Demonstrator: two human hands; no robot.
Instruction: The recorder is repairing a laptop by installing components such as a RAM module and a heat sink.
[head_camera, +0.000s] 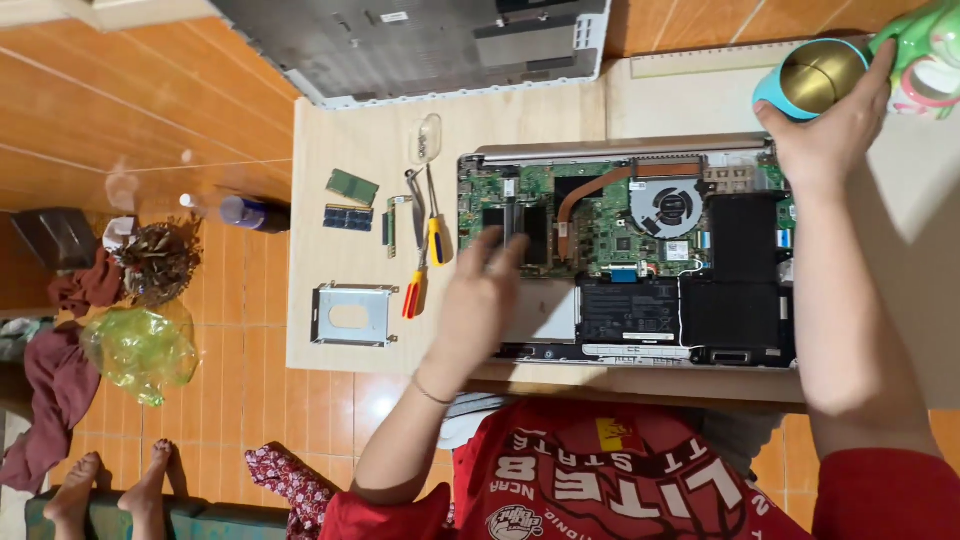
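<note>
**Opened laptop on wooden board, both hands engaged**

I observed the opened silver laptop with its exposed green circuit board and black battery (640, 250) lying on the pale wooden board (340, 150), which rested on the orange tiled floor (120, 100). My left hand (480, 300) hovered over the laptop's left part, near the memory slot; its fingers were spread and loosely extended, gripping nothing, though motion blur kept me from telling whether the fingertips touched the board. My right hand (825, 135) reached past the laptop's far right corner, its fingers curled around the teal cylindrical cup with a gold-coloured interior (810, 78), which lay tipped with its mouth toward the camera.

On the board, left of the laptop, I noted two green memory modules (350, 200), a yellow-and-red-handled screwdriver (425, 260), metal tweezers (415, 195) and a silver metal drive bracket (353, 315), all apart from both hands. The grey detached laptop bottom cover (420, 45) lay beyond the board. A crumpled yellow-green plastic bag (140, 350) sat on the floor, well apart.
</note>
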